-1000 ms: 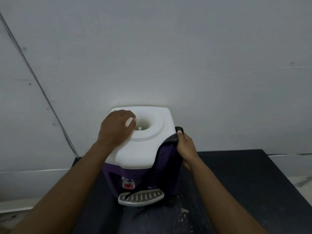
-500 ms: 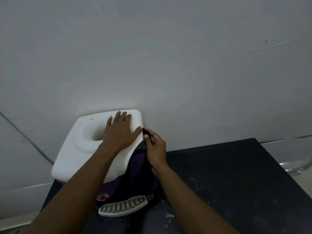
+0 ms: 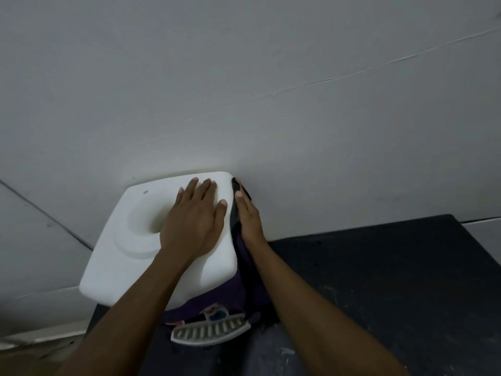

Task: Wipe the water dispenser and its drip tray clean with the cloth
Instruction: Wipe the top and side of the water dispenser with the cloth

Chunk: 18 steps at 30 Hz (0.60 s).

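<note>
Two bare hands on a water dispenser (image 3: 122, 256). Left hand (image 3: 193, 221) flat, palm down, fingers slightly spread, resting on its white top beside the round recess. Right hand (image 3: 248, 215) just beside it, fingers straight and together, pressing a dark cloth (image 3: 242, 188) against the purple right side. Below both wrists, the grey slotted drip tray (image 3: 210, 332) at the front. Under the right forearm, a dark table (image 3: 379, 280).
</note>
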Motion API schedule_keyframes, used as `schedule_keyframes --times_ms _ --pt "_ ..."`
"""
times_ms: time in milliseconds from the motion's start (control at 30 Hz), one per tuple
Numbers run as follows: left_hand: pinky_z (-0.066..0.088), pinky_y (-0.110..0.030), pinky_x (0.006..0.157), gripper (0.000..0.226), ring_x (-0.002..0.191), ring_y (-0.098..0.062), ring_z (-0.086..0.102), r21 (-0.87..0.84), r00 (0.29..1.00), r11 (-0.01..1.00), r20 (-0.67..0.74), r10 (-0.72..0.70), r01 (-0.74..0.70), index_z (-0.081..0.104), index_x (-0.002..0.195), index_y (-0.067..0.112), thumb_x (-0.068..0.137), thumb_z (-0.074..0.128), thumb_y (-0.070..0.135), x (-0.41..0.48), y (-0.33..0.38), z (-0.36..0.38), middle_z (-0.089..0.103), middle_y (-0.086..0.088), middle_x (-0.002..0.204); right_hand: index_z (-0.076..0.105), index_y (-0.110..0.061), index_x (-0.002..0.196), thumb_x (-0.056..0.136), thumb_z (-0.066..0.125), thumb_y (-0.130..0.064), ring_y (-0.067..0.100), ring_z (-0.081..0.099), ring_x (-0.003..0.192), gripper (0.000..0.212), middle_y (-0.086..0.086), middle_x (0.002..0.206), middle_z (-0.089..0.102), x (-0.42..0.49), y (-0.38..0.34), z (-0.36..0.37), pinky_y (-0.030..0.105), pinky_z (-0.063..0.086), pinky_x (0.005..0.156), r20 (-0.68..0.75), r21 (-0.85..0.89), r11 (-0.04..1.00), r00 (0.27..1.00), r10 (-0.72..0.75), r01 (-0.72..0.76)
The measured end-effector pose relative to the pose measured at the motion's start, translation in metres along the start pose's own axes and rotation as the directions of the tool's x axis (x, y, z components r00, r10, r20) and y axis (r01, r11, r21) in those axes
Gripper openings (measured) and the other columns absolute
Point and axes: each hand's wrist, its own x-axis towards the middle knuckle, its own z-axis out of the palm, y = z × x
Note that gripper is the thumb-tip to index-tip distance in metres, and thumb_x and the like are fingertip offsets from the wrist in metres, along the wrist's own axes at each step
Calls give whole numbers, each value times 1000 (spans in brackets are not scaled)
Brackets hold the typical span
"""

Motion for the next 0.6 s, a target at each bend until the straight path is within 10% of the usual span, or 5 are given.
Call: schedule_keyframes --times_ms 300,467,600 --pt "13 -43 126 59 155 -26 17 37 1000 999 10 -19 18 32 156 6 108 25 39 -1 4 -2 32 -10 163 14 -35 162 113 27 -31 -4 12 155 50 -22 169 14 -67 23 -11 20 11 127 257 13 995 961 -102 102" --pt "13 -42 125 60 155 -26 15 31 999 999 24 -38 37 30 157 6 107 29 40 -1 7 -4 30 -9 164 9 -36 164 95 32 -76 2 21 154 83 -14 171 18 -71 37 -24 20 18 126 260 -40 997 963 67 -59" --pt "13 -41 125 60 155 -24 14 43 999 998 26 -46 45 30 157 7 107 28 41 -2 9 -4 30 -7 164 2 -37 164 111 21 -46 1 15 155 58 -17 171 9 -42 37 -22 32 12 130 249 -70 994 964 95 -80"
